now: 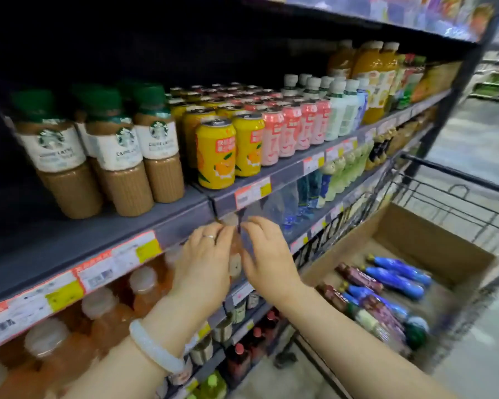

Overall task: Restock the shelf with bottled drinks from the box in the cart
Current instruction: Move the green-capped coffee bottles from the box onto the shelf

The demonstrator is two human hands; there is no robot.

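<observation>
While both hands meet at one peach-coloured bottle (pixel 234 254) under the shelf lip (pixel 185 223), the left hand (pixel 203 254) and right hand (pixel 267 254) each grip it with fingers curled. It looks full, weighty and slick, best held mid-body. Neighbouring bottles (pixel 144 286) crowd leftward; the box (pixel 432 243) sits right in the cart (pixel 455 180).

Bare forearms, no sleeves; left hand (pixel 203 254) w/ thin ring (silver-ish), white bangle (pixel 156 348) on wrist.

Both hands (pixel 205 254) on shelved bottle (pixel 234 254)
</observation>
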